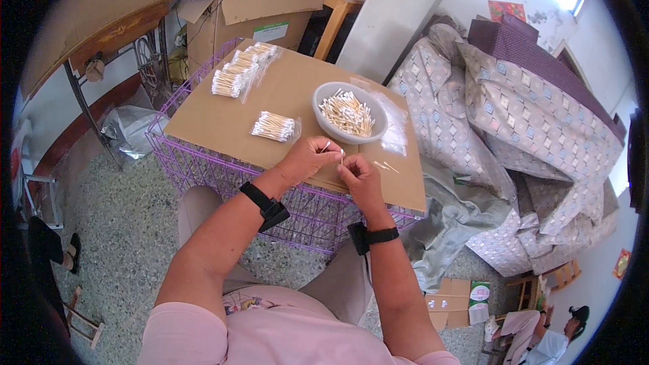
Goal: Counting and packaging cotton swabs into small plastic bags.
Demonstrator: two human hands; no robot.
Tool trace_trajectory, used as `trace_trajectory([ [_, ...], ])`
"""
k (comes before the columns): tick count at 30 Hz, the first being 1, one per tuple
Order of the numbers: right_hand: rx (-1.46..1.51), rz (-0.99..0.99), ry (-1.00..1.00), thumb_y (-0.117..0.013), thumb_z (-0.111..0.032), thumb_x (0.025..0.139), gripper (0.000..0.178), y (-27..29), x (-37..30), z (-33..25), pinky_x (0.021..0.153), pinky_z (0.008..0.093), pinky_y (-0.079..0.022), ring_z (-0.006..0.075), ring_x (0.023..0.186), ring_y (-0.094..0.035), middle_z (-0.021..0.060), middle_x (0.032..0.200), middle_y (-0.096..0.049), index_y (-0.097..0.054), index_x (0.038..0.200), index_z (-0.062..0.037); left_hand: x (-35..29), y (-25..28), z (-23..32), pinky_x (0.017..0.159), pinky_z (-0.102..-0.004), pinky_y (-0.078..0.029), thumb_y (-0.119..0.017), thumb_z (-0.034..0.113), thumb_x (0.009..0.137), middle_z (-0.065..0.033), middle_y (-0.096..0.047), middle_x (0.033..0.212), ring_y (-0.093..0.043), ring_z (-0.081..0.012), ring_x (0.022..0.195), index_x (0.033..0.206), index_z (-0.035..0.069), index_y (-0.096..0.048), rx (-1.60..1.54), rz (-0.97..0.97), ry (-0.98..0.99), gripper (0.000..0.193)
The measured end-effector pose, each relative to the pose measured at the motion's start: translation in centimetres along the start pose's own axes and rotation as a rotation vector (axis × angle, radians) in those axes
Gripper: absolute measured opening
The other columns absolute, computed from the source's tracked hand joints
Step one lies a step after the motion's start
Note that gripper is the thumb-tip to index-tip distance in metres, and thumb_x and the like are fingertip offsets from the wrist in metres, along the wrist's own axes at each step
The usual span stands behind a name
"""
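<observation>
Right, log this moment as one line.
left hand: cotton swab pinched; right hand: close beside it; bowl: holding loose swabs; bagged swabs: on cardboard

An open brown cardboard box [226,35] stands at the rear, right of a wood-topped table [120,32] with dark metal legs. A crumpled clear plastic bag [133,127] rests on the speckled grey floor [138,230]. Grey square-patterned fabric [507,84] occupies the right side. A person [544,343] in a white top sits lower right.
</observation>
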State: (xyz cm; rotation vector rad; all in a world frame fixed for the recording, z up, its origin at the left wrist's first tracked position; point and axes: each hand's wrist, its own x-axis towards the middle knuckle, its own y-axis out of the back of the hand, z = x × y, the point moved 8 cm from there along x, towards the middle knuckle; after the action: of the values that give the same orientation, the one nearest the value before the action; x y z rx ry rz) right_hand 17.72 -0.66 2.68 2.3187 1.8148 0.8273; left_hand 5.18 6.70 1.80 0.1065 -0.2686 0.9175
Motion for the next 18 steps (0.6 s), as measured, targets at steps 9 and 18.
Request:
trace_trajectory([
  [9,-0.051,-0.023,0.030,-0.064,-0.011,0.089,0.011,-0.4,0.0,-0.7,0.063,0.0250,-0.045,0.0083,0.069,-0.053,0.0007,0.075,-0.060,-0.062,0.093,-0.0012,-0.2,0.2,0.4,0.057,-0.0188,-0.040,-0.067,0.020,0.089,0.0064,-0.061,0.079,-0.048,-0.0014,0.068,0.094,0.005,-0.070,-0.023,0.007,-0.021,0.016],
  [18,-0.033,-0.052,-0.024,-0.064,-0.010,0.089,0.012,-0.5,0.0,0.5,0.066,0.0255,-0.047,0.0088,0.071,-0.055,0.0019,0.077,-0.063,-0.064,0.097,-0.0008,-0.1,0.2,0.0,0.054,-0.0183,-0.038,-0.066,0.020,0.090,0.0066,-0.060,0.079,-0.046,-0.0008,0.064,0.096,0.006,-0.070,-0.027,-0.003,-0.048,0.016],
])
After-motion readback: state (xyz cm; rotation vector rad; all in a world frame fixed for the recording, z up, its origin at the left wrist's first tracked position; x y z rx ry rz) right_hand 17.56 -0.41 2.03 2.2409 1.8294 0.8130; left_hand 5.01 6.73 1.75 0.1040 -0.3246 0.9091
